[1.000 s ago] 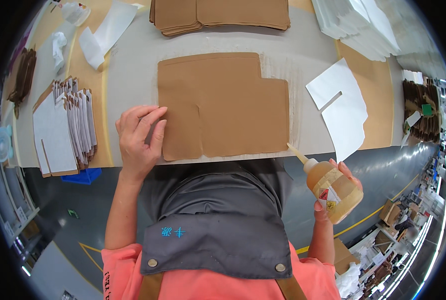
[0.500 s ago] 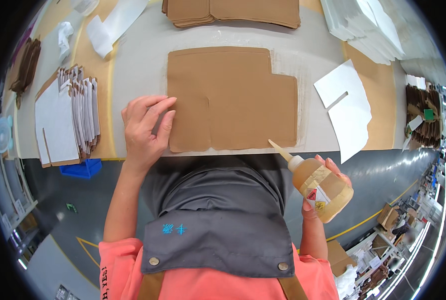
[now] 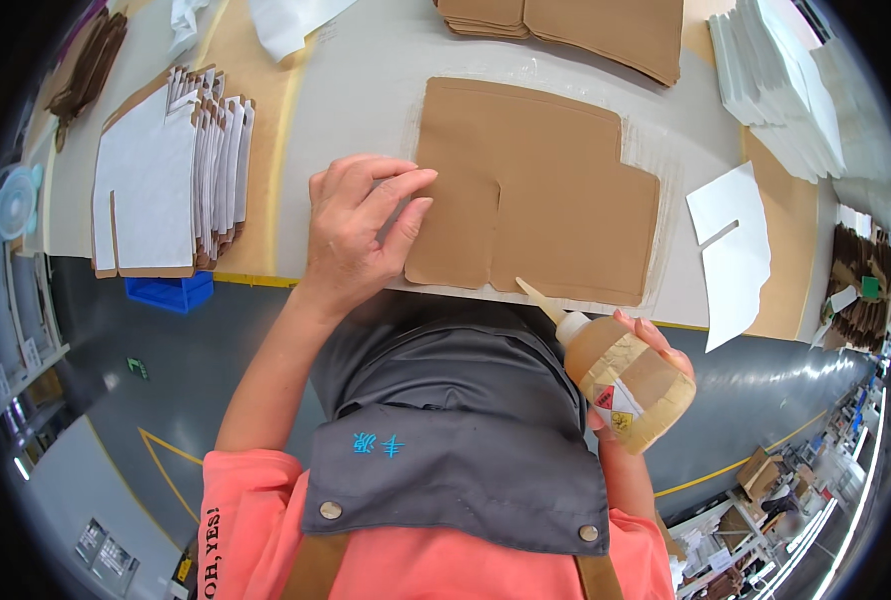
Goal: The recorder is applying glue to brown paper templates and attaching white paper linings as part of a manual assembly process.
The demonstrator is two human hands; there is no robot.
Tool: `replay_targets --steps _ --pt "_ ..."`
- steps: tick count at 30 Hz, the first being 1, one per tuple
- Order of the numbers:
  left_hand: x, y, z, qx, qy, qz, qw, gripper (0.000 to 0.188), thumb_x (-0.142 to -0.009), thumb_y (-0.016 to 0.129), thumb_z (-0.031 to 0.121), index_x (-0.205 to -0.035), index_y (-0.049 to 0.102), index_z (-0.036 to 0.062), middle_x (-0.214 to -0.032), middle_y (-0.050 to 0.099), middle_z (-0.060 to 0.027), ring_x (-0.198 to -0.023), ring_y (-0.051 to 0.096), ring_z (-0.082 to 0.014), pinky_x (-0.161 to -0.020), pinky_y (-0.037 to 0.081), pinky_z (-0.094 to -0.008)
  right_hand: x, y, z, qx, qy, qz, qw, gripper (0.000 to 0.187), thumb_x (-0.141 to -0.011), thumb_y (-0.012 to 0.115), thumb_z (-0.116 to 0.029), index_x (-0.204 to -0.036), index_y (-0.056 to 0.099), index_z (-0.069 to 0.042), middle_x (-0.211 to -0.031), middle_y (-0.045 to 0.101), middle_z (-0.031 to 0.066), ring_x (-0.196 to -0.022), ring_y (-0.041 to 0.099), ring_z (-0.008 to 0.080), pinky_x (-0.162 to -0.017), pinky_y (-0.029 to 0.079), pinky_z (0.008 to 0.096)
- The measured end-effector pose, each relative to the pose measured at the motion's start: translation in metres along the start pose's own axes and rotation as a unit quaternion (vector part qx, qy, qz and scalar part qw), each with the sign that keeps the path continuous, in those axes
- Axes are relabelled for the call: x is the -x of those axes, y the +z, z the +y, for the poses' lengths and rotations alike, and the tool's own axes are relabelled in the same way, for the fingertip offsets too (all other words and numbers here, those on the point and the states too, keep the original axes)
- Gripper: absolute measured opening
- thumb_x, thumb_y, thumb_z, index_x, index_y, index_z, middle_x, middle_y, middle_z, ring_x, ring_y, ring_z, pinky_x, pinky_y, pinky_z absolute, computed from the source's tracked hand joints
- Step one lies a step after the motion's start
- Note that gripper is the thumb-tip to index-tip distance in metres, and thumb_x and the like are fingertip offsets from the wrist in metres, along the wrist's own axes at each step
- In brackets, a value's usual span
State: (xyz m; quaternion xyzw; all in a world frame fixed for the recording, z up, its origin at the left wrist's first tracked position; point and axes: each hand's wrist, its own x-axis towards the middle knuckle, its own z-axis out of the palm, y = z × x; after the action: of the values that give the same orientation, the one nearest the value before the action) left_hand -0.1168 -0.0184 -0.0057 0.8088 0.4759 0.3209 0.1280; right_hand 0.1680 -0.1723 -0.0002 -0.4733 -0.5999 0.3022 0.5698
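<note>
A flat brown leather-like piece (image 3: 556, 190) lies on the table, with a notch at its far right corner and a slit running in from its near edge. My left hand (image 3: 361, 230) rests at the left edge of this piece, fingers bent, thumb apart from the index finger, nothing between them. In my right hand (image 3: 674, 350) is a squeeze bottle (image 3: 631, 380) of amber liquid with labels and a long pointed nozzle. The bottle tilts to the left, and its nozzle tip meets the piece's near edge, just right of the slit. Most of the right palm is hidden behind the bottle.
Beyond the piece lies a stack of brown pieces (image 3: 576, 30). White-faced pieces (image 3: 146, 180) stand bunched at the left. A white slit sheet (image 3: 734, 255) and a white stack (image 3: 781, 95) lie at the right. A blue bin (image 3: 171, 292) sits below the table edge (image 3: 266, 280).
The bottle's nozzle has travelled left along the piece's near edge, closer to the slit. My left hand stays at the left edge. The whole view has shifted and turned slightly.
</note>
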Motion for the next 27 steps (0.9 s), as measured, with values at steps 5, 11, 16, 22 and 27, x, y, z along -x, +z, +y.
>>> replay_targets --steps 5,11,16,22,27 --pt "0.001 -0.002 -0.002 0.003 0.007 0.013 1.0 0.026 -0.082 0.074 0.01 -0.108 0.073 0.0118 -0.106 0.067 -0.0023 -0.103 0.06 -0.0226 -0.089 0.041 -0.0355 -0.024 0.027 -0.021 -0.232 0.227 0.246 0.913 0.105 -0.073 0.081 -0.06 -0.151 0.027 -0.014 -0.144 0.047 0.0163 -0.132 0.049 0.0383 -0.103 0.05 0.0496" --pt "0.003 -0.002 -0.003 0.023 -0.016 0.016 0.999 0.026 -0.081 0.074 0.011 -0.107 0.072 0.0117 -0.106 0.066 -0.0023 -0.103 0.059 -0.0228 -0.09 0.04 -0.0357 -0.079 0.007 -0.011 -0.236 0.239 0.222 0.915 0.103 -0.077 0.073 -0.064 -0.154 0.026 -0.014 -0.152 0.04 0.015 -0.136 0.046 0.0361 -0.101 0.054 0.0444" --pt "0.003 -0.001 -0.003 0.032 -0.02 0.017 0.999 0.027 -0.08 0.075 0.011 -0.107 0.072 0.0127 -0.106 0.066 -0.0016 -0.102 0.059 -0.0231 -0.089 0.04 -0.0358 -0.095 0.041 0.013 -0.026 0.127 0.152 0.98 0.12 -0.064 0.077 -0.073 -0.152 0.023 -0.012 -0.15 0.041 0.0195 -0.132 0.047 0.0448 -0.108 0.043 0.0568" --pt "0.002 -0.002 -0.005 0.041 -0.021 0.01 0.999 0.027 -0.08 0.075 0.011 -0.107 0.072 0.0136 -0.107 0.066 -0.0006 -0.102 0.059 -0.023 -0.088 0.04 -0.0353 -0.095 0.039 0.034 0.035 0.011 0.015 0.999 0.118 -0.056 0.085 -0.064 -0.142 0.022 -0.014 -0.14 0.05 0.0204 -0.124 0.056 0.0421 -0.103 0.046 0.052" --pt "0.002 -0.001 -0.007 0.042 -0.023 0.013 0.999 0.028 -0.079 0.076 0.012 -0.107 0.073 0.0142 -0.106 0.066 -0.0004 -0.101 0.059 -0.0228 -0.088 0.04 -0.035 -0.093 0.029 0.035 0.135 -0.038 -0.054 0.989 0.117 -0.064 0.078 -0.072 -0.148 0.02 -0.015 -0.144 0.046 0.0196 -0.124 0.056 0.0436 -0.104 0.046 0.0539"
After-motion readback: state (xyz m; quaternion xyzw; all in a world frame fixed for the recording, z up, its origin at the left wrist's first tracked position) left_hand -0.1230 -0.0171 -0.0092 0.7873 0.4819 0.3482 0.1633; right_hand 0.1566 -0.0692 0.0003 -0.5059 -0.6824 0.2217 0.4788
